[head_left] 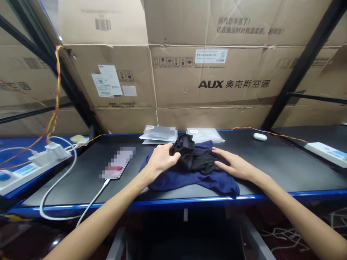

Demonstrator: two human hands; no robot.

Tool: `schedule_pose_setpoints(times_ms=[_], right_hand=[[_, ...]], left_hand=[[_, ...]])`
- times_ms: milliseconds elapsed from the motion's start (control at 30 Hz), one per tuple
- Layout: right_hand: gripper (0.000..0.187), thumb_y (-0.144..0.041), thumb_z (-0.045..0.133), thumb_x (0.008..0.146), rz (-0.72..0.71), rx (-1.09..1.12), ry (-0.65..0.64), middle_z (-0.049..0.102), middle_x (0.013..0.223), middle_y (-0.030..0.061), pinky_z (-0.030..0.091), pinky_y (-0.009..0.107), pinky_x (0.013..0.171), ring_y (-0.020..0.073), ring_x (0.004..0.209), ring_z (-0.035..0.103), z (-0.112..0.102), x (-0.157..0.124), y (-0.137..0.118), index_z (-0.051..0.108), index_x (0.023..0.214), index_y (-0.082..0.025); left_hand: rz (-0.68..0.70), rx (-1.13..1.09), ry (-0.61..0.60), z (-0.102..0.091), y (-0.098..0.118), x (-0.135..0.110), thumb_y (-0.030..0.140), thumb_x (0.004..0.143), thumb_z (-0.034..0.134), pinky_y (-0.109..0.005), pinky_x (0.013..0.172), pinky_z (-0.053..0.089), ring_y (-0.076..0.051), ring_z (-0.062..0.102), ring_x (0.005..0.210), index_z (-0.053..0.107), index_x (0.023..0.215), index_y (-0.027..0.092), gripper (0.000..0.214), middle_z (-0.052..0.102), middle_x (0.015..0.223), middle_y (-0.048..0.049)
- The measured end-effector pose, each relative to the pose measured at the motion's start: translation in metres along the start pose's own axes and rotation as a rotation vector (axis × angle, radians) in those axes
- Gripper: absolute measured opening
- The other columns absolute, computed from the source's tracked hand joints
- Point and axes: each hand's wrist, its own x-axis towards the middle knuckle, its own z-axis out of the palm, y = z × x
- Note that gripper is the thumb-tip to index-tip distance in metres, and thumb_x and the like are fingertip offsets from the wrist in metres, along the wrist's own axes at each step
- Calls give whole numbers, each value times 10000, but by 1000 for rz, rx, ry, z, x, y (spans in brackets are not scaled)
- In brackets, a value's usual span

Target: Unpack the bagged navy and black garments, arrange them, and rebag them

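Note:
A crumpled black piece of thin fabric (187,155) lies bunched on top of a navy blue cloth (176,182); the exact kind of garment cannot be made out. My left hand (162,158) pinches the raised, gathered end of the black fabric between thumb and fingers. At the right side, my right hand (234,165) rests with its fingers stretched out, fingertips touching the edge of the black and navy fabric. The navy cloth spreads flat under the black one, close to the table's front edge.
Behind the cloth lie flat translucent packets (159,133) and another packet (205,135). A phone (118,164) with a white cable is on the left. Power strips (329,153) and a white earbud case (260,137) sit on the black tabletop (273,169). Cardboard (176,79) walls the back.

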Motion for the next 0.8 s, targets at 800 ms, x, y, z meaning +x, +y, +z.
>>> schedule_pose_setpoints(times_ms=[800], right_hand=[[517, -468, 471, 963, -47, 12, -20, 498, 1488, 75, 373, 484, 1155, 274, 1388, 435, 0, 1, 0, 505, 1430, -248]], left_hand=[[374, 6, -56, 11, -2, -18, 301, 938, 566, -283, 825, 504, -178, 630, 906, 684, 965, 211, 151, 644, 1030, -45]])
